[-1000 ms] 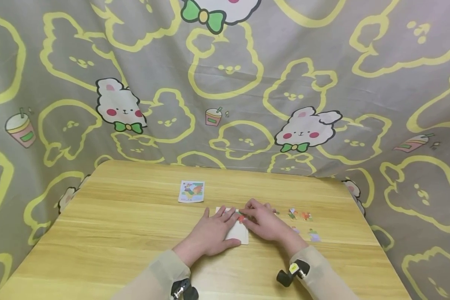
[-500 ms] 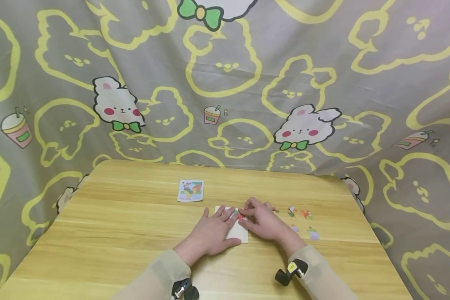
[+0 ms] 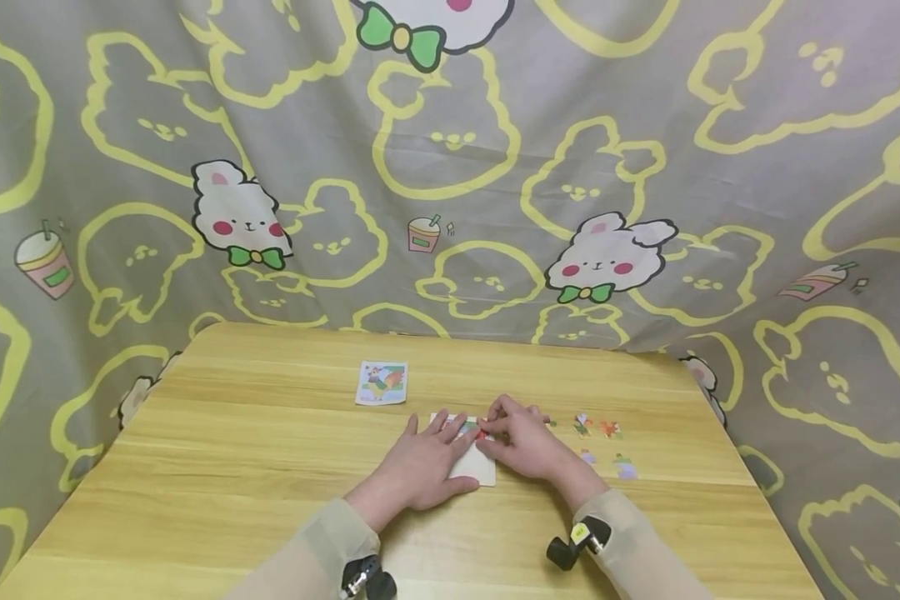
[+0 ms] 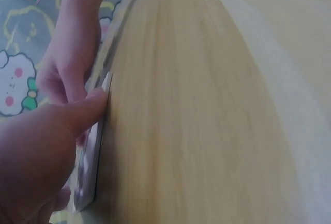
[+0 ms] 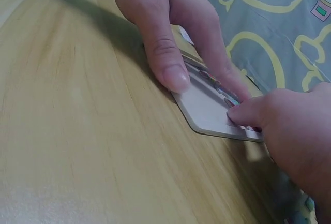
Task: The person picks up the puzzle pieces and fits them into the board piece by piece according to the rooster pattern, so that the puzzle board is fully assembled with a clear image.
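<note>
A white puzzle board [image 3: 476, 472] lies on the wooden table, partly hidden by both hands. Colourful puzzle pieces line its far side. My left hand [image 3: 423, 468] rests across the board with fingers spread, its thumb along the near edge; in the left wrist view the thumb [image 4: 85, 110] lies on the board's rim. At the far right corner, my right hand [image 3: 528, 442] has curled fingers and pinches a red puzzle piece [image 3: 482, 433] against the board. The right wrist view shows that thumb [image 5: 245, 114] low over the board surface [image 5: 207, 111]; the piece is mostly covered.
Loose puzzle pieces lie right of the right hand, among them an orange one [image 3: 611, 429], a green one [image 3: 582, 425] and a purple-green one [image 3: 625, 467]. A rooster picture card [image 3: 382, 383] lies behind the board. A patterned curtain [image 3: 480, 192] hangs beyond the table [image 3: 232, 450].
The right fingers and thumb have shifted very slightly over the red piece, covering more of it. The left hand stays in place on the board.
</note>
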`<state>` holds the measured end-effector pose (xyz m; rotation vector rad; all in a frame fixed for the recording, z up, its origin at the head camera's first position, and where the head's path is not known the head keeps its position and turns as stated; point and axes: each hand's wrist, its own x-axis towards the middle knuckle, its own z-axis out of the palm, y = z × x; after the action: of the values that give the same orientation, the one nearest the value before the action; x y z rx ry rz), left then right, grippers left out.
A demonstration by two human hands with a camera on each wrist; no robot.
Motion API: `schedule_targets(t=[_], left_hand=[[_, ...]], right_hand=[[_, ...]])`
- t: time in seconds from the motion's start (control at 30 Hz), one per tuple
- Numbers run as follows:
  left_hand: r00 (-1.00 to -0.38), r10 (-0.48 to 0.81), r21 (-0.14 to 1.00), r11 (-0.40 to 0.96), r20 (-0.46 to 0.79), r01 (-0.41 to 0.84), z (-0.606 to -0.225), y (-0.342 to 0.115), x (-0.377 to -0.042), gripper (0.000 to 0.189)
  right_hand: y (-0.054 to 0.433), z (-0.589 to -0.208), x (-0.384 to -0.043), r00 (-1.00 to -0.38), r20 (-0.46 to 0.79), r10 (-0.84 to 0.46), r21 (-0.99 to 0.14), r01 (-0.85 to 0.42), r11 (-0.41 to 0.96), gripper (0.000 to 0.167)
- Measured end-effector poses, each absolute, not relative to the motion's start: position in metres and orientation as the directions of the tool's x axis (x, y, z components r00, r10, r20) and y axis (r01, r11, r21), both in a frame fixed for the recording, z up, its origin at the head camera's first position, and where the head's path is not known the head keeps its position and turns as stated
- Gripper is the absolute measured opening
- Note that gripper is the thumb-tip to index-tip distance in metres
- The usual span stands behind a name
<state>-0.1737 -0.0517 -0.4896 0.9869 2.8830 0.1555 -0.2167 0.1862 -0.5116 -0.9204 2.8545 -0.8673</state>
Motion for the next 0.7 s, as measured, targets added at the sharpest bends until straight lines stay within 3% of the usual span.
schedule_targets(t=[0.17, 0.43, 0.7], left_hand=[[-0.798, 0.602, 0.205, 0.786, -0.037, 0.583, -0.493, -0.071, -0.173, 0.084], [-0.828, 0.560, 0.228, 0.810, -0.029, 0.540, -0.501, -0.102, -0.174, 0.084], [-0.819, 0.573, 0.223, 0.801, -0.014, 0.556, -0.502, -0.108, -0.173, 0.083]], right_hand=[[0.187, -0.512, -0.217, -0.829, 0.131, -0.543, -0.523, -0.523, 0.673, 0.047], [0.190, -0.511, -0.217, -0.825, 0.123, -0.552, -0.517, -0.528, 0.674, 0.047], [0.190, -0.512, -0.218, -0.812, 0.129, -0.569, -0.482, -0.553, 0.680, 0.047]])
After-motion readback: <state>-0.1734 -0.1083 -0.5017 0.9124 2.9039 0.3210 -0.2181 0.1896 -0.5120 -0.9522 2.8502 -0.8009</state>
